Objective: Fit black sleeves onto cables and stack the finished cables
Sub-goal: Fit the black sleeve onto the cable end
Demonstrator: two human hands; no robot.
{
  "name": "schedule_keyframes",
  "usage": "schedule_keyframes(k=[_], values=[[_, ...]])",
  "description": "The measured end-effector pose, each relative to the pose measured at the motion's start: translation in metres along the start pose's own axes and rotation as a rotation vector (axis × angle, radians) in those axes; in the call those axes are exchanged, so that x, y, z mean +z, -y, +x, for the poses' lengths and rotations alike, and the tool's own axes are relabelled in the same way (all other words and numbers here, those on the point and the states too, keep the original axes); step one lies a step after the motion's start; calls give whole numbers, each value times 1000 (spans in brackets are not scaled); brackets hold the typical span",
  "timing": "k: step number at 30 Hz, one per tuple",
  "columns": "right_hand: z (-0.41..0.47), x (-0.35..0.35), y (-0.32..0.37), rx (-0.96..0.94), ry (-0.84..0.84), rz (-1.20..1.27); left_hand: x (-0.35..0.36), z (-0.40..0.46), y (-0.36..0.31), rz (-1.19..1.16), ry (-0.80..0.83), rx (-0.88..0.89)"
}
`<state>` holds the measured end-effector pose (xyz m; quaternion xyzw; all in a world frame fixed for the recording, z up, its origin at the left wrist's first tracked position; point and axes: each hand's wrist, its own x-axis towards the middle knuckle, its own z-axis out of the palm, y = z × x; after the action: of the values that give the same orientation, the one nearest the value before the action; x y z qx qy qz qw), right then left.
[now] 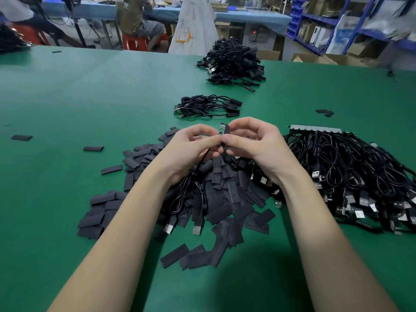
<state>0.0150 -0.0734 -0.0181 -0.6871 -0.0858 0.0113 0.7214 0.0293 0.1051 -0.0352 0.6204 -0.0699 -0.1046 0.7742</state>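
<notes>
You've got a smooth, matt green desk (67, 91) under everything, looks like a rubbery mat. The loose sleeves (225, 199) in front of you are flat, matt black, faintly dusty. The cables (351, 158) on your right wear smooth black plastic jackets with a slight sheen, and their plugs (316, 174) flash bare shiny metal. The small board (221, 129) at your fingertips looks green with metal contacts.

The green table (67, 91) carries a heap of black sleeves (225, 199) and three cable piles (360, 167).
</notes>
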Motion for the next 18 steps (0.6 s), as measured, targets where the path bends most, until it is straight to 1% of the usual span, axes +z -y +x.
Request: schedule_keyframes(k=[5,12,18], values=[[1,0,-3,34,-18,0,2,-1,1,12,6,15],[0,-4,-3,29,-33,37,0,-1,0,9,4,0],[0,-7,-3,55,-91,149,-1,-2,0,12,31,-24]])
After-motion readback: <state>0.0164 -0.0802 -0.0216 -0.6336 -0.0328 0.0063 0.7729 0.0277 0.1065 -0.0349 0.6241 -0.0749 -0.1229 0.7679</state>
